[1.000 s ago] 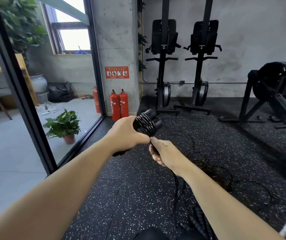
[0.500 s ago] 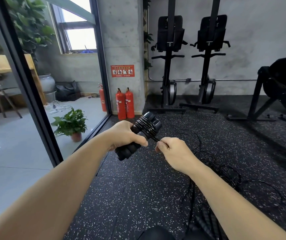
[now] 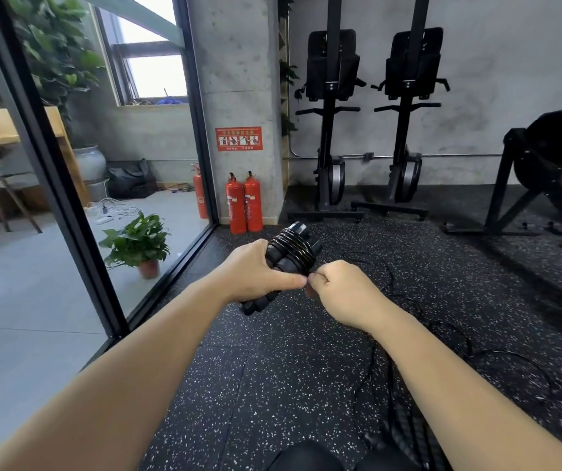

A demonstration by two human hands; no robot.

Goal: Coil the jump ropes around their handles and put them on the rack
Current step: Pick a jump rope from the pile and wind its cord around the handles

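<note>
Head view: the left grip (image 3: pixel 255 274) clasps the handles (image 3: pixel 298 230); the right grip (image 3: pixel 342 291), at their four o'clock, pinches the rope (image 3: pixel 293 249); any slack there likely lets the wraps spring loose.

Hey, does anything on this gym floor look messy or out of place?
Yes: uncoiled jump ropes sprawl in tangled loops over the rubber floor right of the right hand, a likely trip hazard. Nothing looks damaged.

text: none legible | red sign (image 3: pixel 238 139) on pillar (image 3: pixel 238 69): unreadable
</note>
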